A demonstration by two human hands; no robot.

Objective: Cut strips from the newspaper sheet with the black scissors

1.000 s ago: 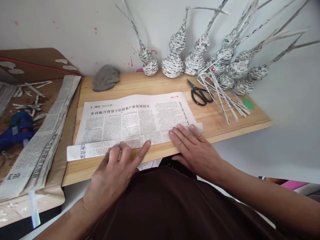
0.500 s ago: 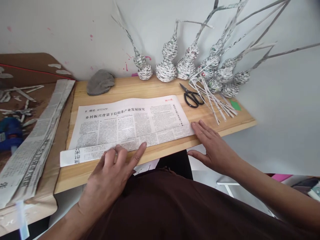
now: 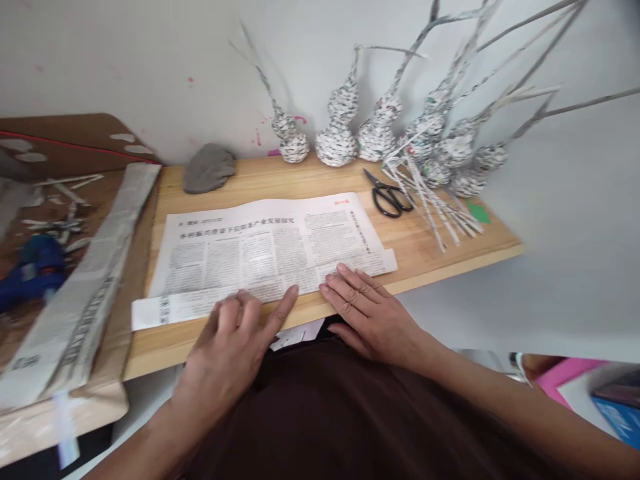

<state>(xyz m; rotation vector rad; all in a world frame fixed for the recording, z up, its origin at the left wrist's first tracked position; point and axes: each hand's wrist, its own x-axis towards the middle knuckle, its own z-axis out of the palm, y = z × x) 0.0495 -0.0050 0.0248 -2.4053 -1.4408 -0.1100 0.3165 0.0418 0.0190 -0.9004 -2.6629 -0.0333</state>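
Observation:
A newspaper sheet [image 3: 260, 243] lies on the wooden table [image 3: 425, 267], with a narrow strip folded up along its near edge. My left hand [image 3: 233, 333] rests on the fold left of the middle, its index finger stretched out and the other fingers bent. Flat on the fold to the right, my right hand [image 3: 367, 310] presses with its fingers together and extended. The folded strip sticks out a little past the sheet at both ends. Neither hand is wrapped round anything.
Black scissors [image 3: 390, 200] and thin paper sticks [image 3: 440, 207] lie behind on the right. Several woven paper gourds [image 3: 336, 145] stand along the wall. A grey cloth [image 3: 209, 168] is at the back left. Left of it, a cardboard box [image 3: 117, 333] holds newspaper strips [image 3: 95, 287] and a blue glue gun [image 3: 37, 273].
My right hand has moved left along the fold, from the sheet's right corner toward my left hand. The strip's right end now shows folded up. The view has shifted slightly.

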